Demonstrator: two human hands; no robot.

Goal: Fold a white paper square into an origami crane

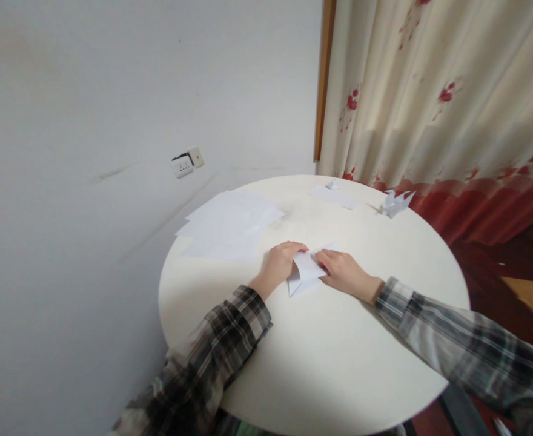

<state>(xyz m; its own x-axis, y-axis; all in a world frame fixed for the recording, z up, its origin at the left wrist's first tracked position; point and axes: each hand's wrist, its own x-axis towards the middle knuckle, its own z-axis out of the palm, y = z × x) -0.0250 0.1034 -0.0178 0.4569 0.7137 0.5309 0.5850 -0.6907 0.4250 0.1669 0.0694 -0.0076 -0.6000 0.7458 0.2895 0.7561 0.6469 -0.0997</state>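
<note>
On the round white table (339, 351), folded white paper sheet (308, 266) shows a pointed near corner and curved raised flap, left hand (281, 264) gripping its left side, right hand (343, 270) its right.

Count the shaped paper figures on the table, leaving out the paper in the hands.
2: a bird-like figure near the far right edge of the table, and a smaller figure by a flat sheet further back.
</note>
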